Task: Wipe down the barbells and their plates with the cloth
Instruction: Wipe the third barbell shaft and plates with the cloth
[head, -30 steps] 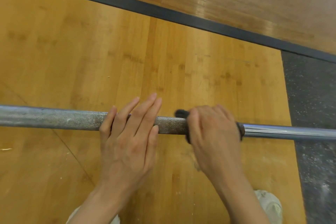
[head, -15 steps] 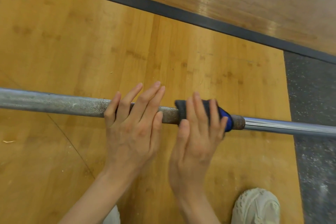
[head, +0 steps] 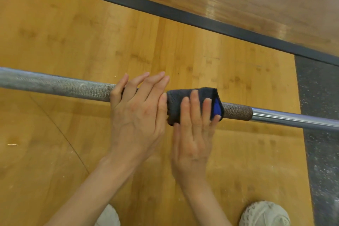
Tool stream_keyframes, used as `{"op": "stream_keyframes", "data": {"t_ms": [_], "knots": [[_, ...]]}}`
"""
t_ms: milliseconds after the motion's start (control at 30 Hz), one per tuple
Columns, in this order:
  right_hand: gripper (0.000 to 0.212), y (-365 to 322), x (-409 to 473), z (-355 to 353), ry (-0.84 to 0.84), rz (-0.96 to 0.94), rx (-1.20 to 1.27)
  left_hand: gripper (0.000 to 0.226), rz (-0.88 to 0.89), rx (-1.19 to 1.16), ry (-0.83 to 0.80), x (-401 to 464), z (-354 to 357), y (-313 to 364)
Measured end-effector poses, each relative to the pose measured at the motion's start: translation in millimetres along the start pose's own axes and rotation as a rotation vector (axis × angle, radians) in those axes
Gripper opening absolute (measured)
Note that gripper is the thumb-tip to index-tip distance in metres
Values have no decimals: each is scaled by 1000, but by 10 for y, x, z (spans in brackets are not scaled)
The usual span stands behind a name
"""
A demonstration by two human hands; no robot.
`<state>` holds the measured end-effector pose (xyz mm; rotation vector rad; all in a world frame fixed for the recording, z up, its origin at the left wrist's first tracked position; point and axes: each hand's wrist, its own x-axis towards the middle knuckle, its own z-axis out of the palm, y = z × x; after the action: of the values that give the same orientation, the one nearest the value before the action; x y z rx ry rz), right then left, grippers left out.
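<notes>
Barbell: the barbell shaft [head: 55,86] lies across the bamboo platform [head: 73,33] in front of you, running left to right; no plates show in this view.

Cloth: the dark cloth [head: 183,97], with a blue face showing at its right edge, is wrapped over the knurled section [head: 236,113] of the shaft, just left of where the knurling ends and the smooth chrome section [head: 293,120] begins.

Right hand: your right hand [head: 192,134] presses the cloth against the shaft with straight fingers laid over it; it is not clenched round the bar.

Left hand: your left hand [head: 139,113] rests flat on the shaft, fingers extended, touching the left edge of the cloth; it grasps nothing.

Step in hand: rubbing the knurled part of the shaft, by the look of it.

Doing it well: curl your right fingers further round the shaft so the cloth reaches its underside, and lean your left palm on the bar so it cannot roll. Work the cloth round as well as along, since knurling likely traps chalk and grime in its grooves.

Next stretch: the short bare knurling right of the cloth, then the chrome.

Risk: the loose blue fold may slip out; tuck it under your fingers.

Also there: your pale shoes [head: 264,214] sit nearer you than the shaft.
</notes>
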<state>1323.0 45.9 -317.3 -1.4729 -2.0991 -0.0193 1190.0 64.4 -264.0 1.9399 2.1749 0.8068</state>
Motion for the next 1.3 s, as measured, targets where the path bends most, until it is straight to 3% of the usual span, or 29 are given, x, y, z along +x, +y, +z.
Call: {"op": "stream_keyframes", "data": {"t_ms": [167, 400, 500, 567, 633, 733, 833, 933, 967, 1033, 1100, 1200, 1300], "knots": [[51, 99, 42, 1, 33, 79, 2, 44, 5, -172, 22, 99, -58, -123], [40, 185, 491, 13, 33, -99, -136, 40, 12, 14, 21, 227, -34, -230], [46, 112, 796, -16, 20, -115, -176, 39, 7, 11, 35, 258, -14, -224], [54, 91, 1122, -28, -44, -30, -249, 38, 4, 9, 39, 280, -10, -232], [48, 39, 1292, -25, -116, 94, -295, 38, 9, -2, 40, 302, -4, -246], [45, -208, 935, -22, -112, 228, -48, 38, 19, -4, 52, 321, 4, -265], [45, -317, 519, -43, -42, 139, -19, 38, 29, -14, 60, 321, 16, -266], [43, -148, 913, -31, -31, 31, -177, 39, 26, -25, 53, 305, 14, -273], [46, -128, 1110, -55, -83, 65, -249, 39, 27, -27, 54, 294, 10, -275], [49, -120, 1417, -66, -409, 165, -396, 40, 34, -24, 58, 285, 10, -285], [36, -100, 1481, -142, -644, 106, -449, 40, 41, -21, 57, 275, 12, -303], [16, -30, 1390, -396, -690, -3, -190, 41, 55, -20, 61, 270, 9, -315], [33, 122, 1359, -651, -845, -48, 33, 41, 63, -23, 59, 254, 3, -314]]}}
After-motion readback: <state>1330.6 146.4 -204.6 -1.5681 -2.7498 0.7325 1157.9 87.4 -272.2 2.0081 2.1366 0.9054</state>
